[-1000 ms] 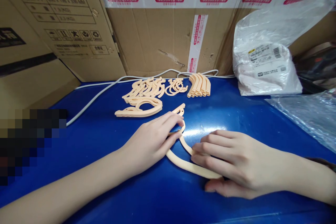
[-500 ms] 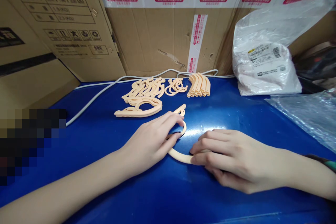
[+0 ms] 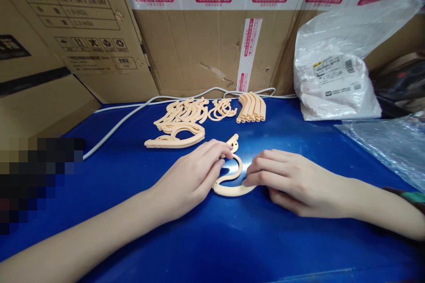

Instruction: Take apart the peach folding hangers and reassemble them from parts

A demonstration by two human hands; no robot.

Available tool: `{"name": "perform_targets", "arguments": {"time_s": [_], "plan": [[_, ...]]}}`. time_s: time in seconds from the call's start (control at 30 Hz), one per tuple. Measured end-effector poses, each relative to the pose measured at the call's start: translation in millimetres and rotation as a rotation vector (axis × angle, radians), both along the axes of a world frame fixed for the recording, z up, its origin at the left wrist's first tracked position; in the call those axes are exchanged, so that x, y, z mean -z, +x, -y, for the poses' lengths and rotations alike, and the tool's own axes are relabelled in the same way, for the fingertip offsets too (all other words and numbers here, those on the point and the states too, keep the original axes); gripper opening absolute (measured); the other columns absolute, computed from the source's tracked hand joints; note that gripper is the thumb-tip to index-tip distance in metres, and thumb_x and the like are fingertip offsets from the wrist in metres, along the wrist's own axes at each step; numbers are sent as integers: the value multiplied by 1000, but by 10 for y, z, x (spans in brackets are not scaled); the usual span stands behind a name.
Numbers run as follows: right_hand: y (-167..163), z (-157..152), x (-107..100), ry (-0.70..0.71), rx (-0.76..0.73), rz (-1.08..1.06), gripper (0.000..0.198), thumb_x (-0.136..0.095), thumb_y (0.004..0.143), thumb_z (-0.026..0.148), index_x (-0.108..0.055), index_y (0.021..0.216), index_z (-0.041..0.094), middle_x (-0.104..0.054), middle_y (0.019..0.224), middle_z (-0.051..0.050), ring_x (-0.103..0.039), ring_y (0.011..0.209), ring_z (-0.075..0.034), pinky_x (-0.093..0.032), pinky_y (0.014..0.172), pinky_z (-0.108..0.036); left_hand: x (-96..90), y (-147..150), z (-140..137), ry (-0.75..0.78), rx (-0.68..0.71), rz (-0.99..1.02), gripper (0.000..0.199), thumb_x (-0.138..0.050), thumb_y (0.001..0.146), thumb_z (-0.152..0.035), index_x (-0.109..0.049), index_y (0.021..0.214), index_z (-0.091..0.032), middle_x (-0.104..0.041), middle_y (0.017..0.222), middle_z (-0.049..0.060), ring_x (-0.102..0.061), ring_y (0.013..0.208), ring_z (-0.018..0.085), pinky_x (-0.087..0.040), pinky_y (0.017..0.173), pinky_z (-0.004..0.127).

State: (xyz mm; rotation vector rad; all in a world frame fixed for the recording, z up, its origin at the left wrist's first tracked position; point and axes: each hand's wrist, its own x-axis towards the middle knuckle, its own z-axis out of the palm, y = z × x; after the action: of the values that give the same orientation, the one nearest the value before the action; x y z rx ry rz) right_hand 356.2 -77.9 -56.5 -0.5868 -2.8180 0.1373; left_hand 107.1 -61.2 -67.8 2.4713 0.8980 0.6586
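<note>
A beige plastic folding hanger (image 3: 232, 191), with a curved hook and a bowed arm, lies on the blue table between my hands. My left hand (image 3: 195, 170) is closed on its left side, thumb and fingertips around the hook part; the fingers cover some of it. The fingers of my right hand (image 3: 295, 181) pinch the right end of the bowed arm, which is partly hidden beneath them. A short upper piece with holes juts out past my left fingertips.
Behind lie folded hangers (image 3: 179, 143), a heap of curved pieces (image 3: 186, 110), loose hooks (image 3: 222, 109) and stacked arms (image 3: 253, 107). A white cable (image 3: 122, 120) runs along the cardboard boxes (image 3: 199, 44). White plastic bag (image 3: 335, 70) and clear plastic film (image 3: 392, 141) lie right.
My right hand has moved up and slightly right with the bowed arm's end. The arm has swung upward, and more of the hook's curve shows. My left hand has barely moved.
</note>
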Motion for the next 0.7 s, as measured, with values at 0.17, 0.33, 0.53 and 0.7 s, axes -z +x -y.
{"name": "perform_targets", "arguments": {"time_s": [0.17, 0.33, 0.53, 0.7], "plan": [[30, -67, 12, 66, 43, -8, 29, -41, 89, 3, -60, 108, 13, -65, 100, -11, -52, 91, -22, -44, 80, -33, 40, -20, -25, 29, 31, 9, 35, -33, 92, -3, -49, 115, -23, -55, 127, 1, -49, 119, 12, -39, 101, 25], [79, -114, 48, 97, 125, -52, 25, -42, 92, 8, -60, 108, 13, -62, 98, -11, -52, 88, -21, -44, 75, -33, 70, -26, -36, 61, 32, -6, 44, -34, 85, 5, -49, 117, -23, -54, 130, 1, -47, 123, 11, -38, 103, 25], [73, -87, 20, 119, 191, -58, 19, -46, 93, 19, -60, 105, 14, -63, 94, -10, -57, 82, -20, -42, 70, -32, 66, -13, -41, 78, 14, -27, 39, -37, 89, 2, -48, 116, -23, -54, 129, 1, -47, 123, 12, -39, 103, 28], [36, -49, -17, 184, 220, -60, 20, -49, 95, 29, -63, 101, 15, -65, 82, -6, -57, 71, -17, -40, 66, -31, 61, 0, -43, 100, -15, -42, 28, -38, 94, -7, -49, 114, -22, -54, 129, 3, -48, 122, 14, -40, 104, 31]]}}
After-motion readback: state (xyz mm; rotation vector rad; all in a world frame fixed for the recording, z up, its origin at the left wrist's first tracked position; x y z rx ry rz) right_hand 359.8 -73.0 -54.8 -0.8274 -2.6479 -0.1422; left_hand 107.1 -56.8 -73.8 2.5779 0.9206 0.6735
